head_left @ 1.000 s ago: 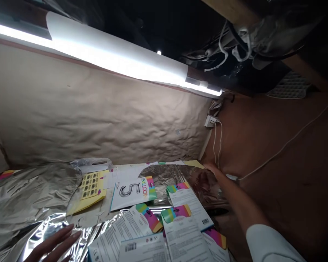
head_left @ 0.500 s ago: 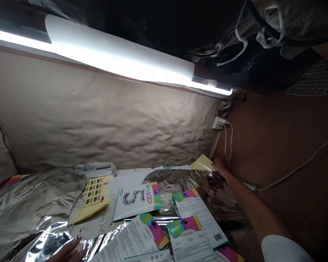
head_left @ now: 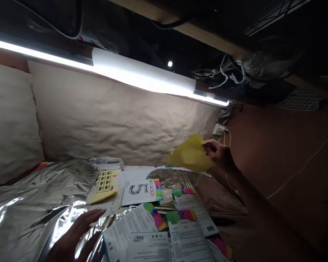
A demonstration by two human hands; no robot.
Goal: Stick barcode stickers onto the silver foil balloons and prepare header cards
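Observation:
My right hand (head_left: pixel 220 154) pinches the corner of a yellow sheet (head_left: pixel 190 154), held up in the air in front of the wall at the back right. At the lower left, my left hand (head_left: pixel 76 233) hovers over silver foil (head_left: pixel 62 222) with its fingers apart and nothing in them. Several printed balloon packets lie in the middle, among them one with a number 5 (head_left: pixel 139 191) facing up. Others show their text side, such as the packet (head_left: pixel 188 236) nearest my right arm.
Yellow label sheets (head_left: pixel 105 183) lie left of the number 5 packet, beside a clear plastic bag (head_left: pixel 108 162). A lit tube lamp (head_left: pixel 144 80) runs above the padded wall (head_left: pixel 120 120). White cables hang from a socket (head_left: pixel 220 129) at the right.
My right hand has lifted the yellow sheet off the back right corner and brought it up and slightly left. My left hand has come further into view. The camera view has shifted.

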